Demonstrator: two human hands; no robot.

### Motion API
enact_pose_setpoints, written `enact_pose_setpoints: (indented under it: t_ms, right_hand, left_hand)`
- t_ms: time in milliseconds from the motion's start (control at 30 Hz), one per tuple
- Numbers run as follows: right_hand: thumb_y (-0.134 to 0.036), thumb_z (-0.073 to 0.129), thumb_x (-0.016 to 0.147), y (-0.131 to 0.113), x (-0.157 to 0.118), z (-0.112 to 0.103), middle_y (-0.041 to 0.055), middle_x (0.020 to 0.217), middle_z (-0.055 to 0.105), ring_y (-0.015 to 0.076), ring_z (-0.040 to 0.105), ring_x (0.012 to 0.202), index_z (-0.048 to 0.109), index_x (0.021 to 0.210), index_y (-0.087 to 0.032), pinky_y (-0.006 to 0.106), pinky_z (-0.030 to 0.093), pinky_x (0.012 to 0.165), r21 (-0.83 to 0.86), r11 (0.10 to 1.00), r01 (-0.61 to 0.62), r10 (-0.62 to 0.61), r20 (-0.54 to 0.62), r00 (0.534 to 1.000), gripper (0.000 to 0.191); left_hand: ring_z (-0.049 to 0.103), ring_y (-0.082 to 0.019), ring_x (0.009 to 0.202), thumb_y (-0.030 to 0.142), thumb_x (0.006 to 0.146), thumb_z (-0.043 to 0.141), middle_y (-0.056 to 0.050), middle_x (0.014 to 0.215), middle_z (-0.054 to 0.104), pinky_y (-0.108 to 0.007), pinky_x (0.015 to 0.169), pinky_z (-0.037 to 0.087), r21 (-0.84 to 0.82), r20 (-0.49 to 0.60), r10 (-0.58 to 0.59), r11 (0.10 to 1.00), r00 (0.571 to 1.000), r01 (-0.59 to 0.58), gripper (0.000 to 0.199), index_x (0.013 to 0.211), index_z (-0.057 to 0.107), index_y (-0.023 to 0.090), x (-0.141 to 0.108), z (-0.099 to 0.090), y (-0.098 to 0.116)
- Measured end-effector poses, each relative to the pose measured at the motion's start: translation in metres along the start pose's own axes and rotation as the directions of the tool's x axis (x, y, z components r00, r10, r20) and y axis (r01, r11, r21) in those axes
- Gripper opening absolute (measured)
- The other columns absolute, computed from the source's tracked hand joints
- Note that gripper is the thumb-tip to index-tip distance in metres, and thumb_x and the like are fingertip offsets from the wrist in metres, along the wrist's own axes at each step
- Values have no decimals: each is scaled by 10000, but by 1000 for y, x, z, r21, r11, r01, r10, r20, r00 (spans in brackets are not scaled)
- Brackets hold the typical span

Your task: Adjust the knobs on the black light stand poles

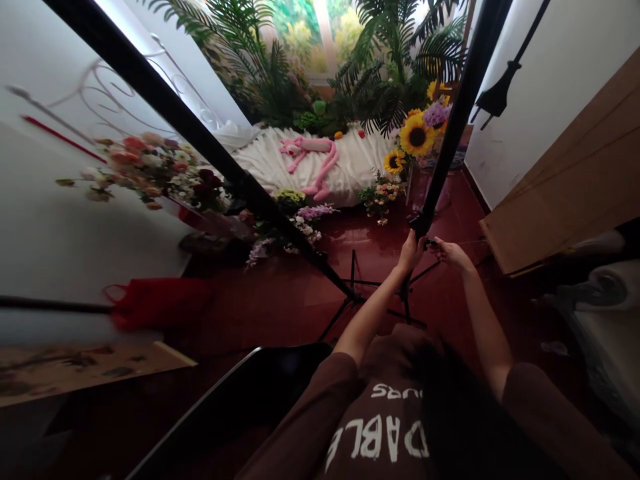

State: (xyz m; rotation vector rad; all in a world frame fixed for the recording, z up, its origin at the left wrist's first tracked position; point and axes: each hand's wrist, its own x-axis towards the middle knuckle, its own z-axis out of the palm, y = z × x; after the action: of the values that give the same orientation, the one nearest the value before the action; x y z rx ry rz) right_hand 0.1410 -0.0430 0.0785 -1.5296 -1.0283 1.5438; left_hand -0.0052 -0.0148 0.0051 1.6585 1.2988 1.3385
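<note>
In the head view, a black light stand [445, 143] rises through the right half, its splayed legs on the dark red floor. My left hand [411, 252] is wrapped round its pole, just below a collar. At the same height, my right hand [451, 253] pinches a small black knob [430, 245] on the right side of the pole. A second black stand [200, 143] slants across from the upper left, its foot close to the first one's legs. Neither hand touches it.
White cloth [365, 167] bears a pink plush toy [315, 147]. Artificial flowers [150, 167] stand left, sunflowers [417, 133] right, palm leaves [400, 40] behind. A red bag [155, 303] lies left; a brown board [565, 160] leans right. A black plug [500, 90] hangs upper right.
</note>
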Motion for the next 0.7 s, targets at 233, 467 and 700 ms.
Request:
enact_pose_setpoints:
  t_ms: [233, 467, 700]
  right_hand:
    - [-589, 776, 621, 17, 8, -7, 4, 734, 672, 94, 520, 559, 618, 806, -180, 231, 430, 550, -79, 937, 339, -335, 64, 940, 476]
    - [-392, 552, 836, 12, 6, 2, 72, 961, 710, 187, 632, 882, 655, 786, -202, 354, 497, 821, -378, 693, 613, -690, -105, 716, 221]
    - [-399, 673, 785, -15, -8, 37, 68, 1177, 684, 201, 657, 1028, 602, 1209, -242, 375, 511, 940, -304, 655, 692, -745, -108, 658, 458]
  left_hand:
    - [668, -203, 915, 368, 945, 503, -121, 1043, 699, -315, 846, 513, -34, -13, 11, 999, 1000, -12, 383, 1276, 533, 178, 1, 0, 2]
    - [671, -196, 934, 314, 936, 520, -129, 1072, 701, -311, 854, 514, -13, 6, -3, 1000, 1000, 4, 394, 1298, 510, 159, 0, -1, 5]
    - [675, -210, 1008, 278, 939, 470, -153, 1144, 686, -352, 876, 538, -50, 5, 55, 997, 998, -55, 398, 1319, 483, 159, 1, 1, -1]
